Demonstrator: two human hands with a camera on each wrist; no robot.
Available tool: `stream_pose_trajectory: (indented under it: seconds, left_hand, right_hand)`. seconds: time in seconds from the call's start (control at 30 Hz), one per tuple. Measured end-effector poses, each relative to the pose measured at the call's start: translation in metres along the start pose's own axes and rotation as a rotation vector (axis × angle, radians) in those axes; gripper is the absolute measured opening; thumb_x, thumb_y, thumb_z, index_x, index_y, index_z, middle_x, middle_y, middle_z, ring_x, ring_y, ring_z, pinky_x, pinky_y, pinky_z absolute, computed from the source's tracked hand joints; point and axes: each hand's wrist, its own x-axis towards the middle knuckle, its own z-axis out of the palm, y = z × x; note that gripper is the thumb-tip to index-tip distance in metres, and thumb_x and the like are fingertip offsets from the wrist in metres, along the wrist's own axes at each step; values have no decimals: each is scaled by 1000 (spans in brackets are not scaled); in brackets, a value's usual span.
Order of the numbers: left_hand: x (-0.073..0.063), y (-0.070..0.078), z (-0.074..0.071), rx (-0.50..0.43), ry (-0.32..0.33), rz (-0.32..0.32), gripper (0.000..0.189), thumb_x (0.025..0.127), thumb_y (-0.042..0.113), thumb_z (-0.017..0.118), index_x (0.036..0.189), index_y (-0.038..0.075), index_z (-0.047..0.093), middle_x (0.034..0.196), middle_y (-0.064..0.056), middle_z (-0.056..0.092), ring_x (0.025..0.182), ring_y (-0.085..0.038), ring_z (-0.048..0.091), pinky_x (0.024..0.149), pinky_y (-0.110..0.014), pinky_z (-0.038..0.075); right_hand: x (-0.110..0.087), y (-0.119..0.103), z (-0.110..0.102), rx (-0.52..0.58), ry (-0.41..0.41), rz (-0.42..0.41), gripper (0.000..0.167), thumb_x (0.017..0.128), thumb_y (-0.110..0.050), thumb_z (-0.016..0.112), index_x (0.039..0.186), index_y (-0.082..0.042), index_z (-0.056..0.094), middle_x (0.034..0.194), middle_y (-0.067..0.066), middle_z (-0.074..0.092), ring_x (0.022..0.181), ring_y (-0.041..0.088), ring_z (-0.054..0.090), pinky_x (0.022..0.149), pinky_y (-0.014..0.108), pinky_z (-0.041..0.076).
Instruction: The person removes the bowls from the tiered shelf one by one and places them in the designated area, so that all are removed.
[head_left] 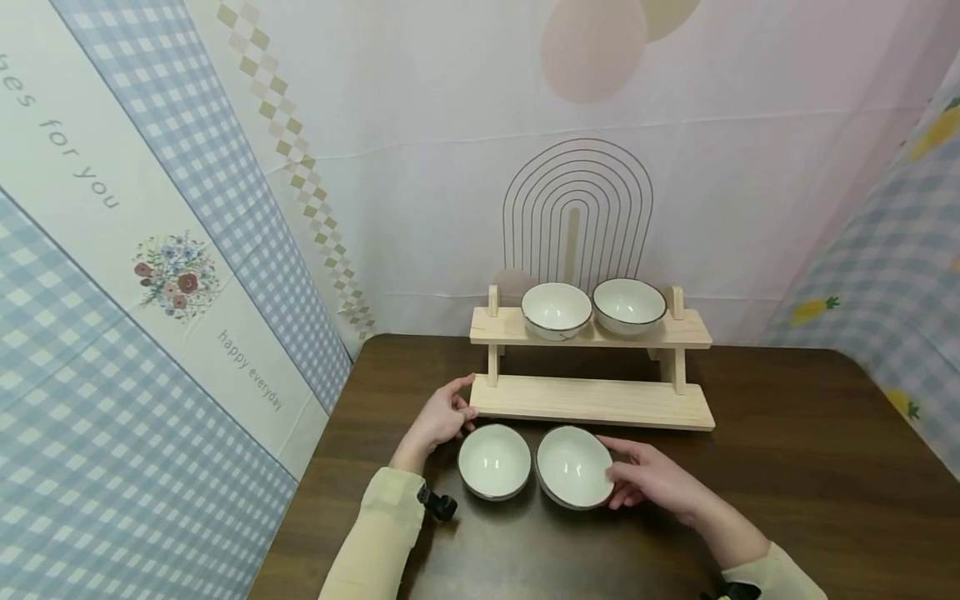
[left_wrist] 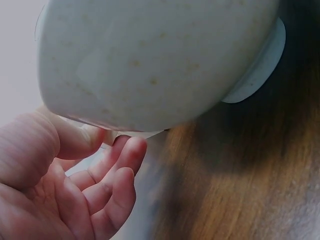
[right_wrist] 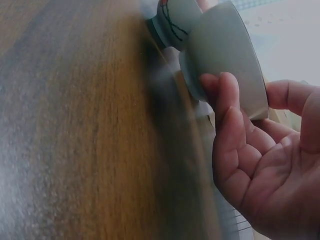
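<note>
My right hand (head_left: 648, 479) holds a white bowl (head_left: 574, 467) by its right side, thumb at the dark rim and fingers curled against the outer wall, as the right wrist view also shows. Directly left of it stands a second white bowl (head_left: 494, 462). My left hand (head_left: 441, 417) is beyond that second bowl, with thumb and forefinger at the left end of a two-tier wooden shelf's lower board (head_left: 592, 400), pinching its corner. In the left wrist view, a bowl (left_wrist: 150, 65) fills the top and partly hides the fingertips.
Two more white bowls, a left one (head_left: 557, 310) and a right one (head_left: 628, 305), sit on the shelf's upper board (head_left: 495, 327). The shelf stands near the back of the dark wooden table (head_left: 787, 433). Patterned cloths (head_left: 420, 167) hang behind and beside the table.
</note>
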Motion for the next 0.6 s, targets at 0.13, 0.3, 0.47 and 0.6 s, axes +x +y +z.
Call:
stream_pose_trajectory:
  seconds: [0.13,0.3,0.47,0.6]
  left_hand:
    - [-1,0,-1,0,4,-4,66,101,-3,70,161,11,49,86,-11,62,67,-20,69,54,-31,52]
    - [-1,1,0,2,5,-4,65,101,-3,69,161,11,49,86,-11,62,67,-22,69,54,-30,52]
    - [-1,1,0,4,4,-7,65,101,-3,69,161,11,49,86,-11,62,68,-22,70,54,-30,51]
    - [0,-1,0,7,7,-7,65,101,-3,70,161,11,49,86,-11,62,67,-21,69,55,-30,51]
  right_hand:
    - [-1,0,-2,-6,-21,-4,74,103,-13,59,164,11,24,85,19,75,75,27,75,66,33,59]
    - [-3,0,-3,-8,-39,-3,74,104,-12,58,163,13,24,85,21,76,74,26,75,65,32,58]
    - [-4,0,-4,-8,-58,6,72,102,-11,58,163,13,26,87,21,76,73,26,75,65,32,58]
    - [-3,2,-4,-2,-69,16,72,102,-11,58,163,12,27,87,20,76,73,25,75,65,32,58]
